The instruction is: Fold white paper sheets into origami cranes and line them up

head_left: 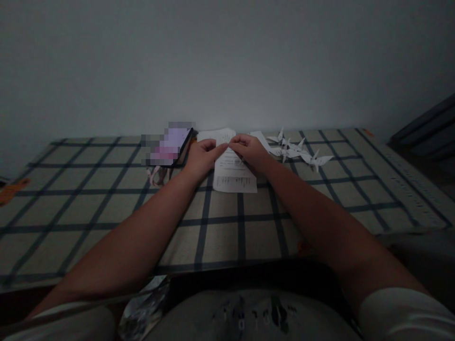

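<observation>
A sheet of printed paper (234, 182) lies in the middle of the table, its lower part flat on the cloth towards me. On its left edge is my left hand (203, 155), closed, with thumb and fingertips at the paper's upper part. My right hand (251, 150) pinches the same sheet from the right, and the two sets of fingertips almost meet. The fingers cover part of the sheet, so I cannot make out any fold there. Just behind it lies more printed paper (224, 134). Another white piece of paper (260, 138) shows behind my right hand.
Several folded paper cranes (287, 150) sit right of my hands. To the left, a tablet or phone (172, 146) with a lit, partly blurred screen leans up, a pale pink object (156, 175) below it. A checked tablecloth (223, 237) covers the table, which meets a grey wall (227, 61).
</observation>
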`<state>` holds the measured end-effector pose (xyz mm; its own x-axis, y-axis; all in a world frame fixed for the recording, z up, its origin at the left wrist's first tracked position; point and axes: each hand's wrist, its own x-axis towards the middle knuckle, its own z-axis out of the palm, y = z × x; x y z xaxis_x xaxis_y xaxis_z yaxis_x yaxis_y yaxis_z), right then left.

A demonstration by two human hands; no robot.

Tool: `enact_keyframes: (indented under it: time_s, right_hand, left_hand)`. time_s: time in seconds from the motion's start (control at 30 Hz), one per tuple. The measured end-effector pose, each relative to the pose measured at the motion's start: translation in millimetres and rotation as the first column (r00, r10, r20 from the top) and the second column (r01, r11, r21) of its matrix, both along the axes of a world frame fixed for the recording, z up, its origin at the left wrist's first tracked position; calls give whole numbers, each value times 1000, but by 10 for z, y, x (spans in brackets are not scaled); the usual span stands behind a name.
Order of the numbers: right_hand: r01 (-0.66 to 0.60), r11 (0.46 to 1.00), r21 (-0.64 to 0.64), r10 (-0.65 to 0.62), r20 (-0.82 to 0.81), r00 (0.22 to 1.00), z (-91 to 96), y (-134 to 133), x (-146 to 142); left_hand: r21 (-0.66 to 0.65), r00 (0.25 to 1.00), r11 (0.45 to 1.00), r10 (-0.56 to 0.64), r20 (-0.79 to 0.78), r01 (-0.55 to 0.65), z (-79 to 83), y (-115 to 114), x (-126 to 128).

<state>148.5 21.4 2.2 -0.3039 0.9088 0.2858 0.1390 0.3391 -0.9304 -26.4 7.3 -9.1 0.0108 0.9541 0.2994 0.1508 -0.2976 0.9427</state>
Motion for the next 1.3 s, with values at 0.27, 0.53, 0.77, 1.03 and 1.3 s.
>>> enact_keyframes:
  time_s: [0.27,0.53,0.77,1.03,1.3]
  right_hand:
    - [-8,1000,-21,9,55,998,48,-23,-7]
    - [-13,999,-52,16,57,998,12,9,15]
    - [-107,984,-142,101,-55,993,-32,54,50]
    - [-89,977,-192,73,-86,994,-50,61,56]
    - [-58,995,-85,59,13,998,-34,22,14]
  left_hand:
    - [37,999,998,43,29,-44,4,-26,30]
    - [-14,920,986,160,359,-166,-47,126,15]
    - [-18,903,985,162,398,-169,-34,191,-47]
    - [-36,881,987,155,447,-156,-20,187,-31]
    - [12,899,992,105,426,-122,-17,157,1]
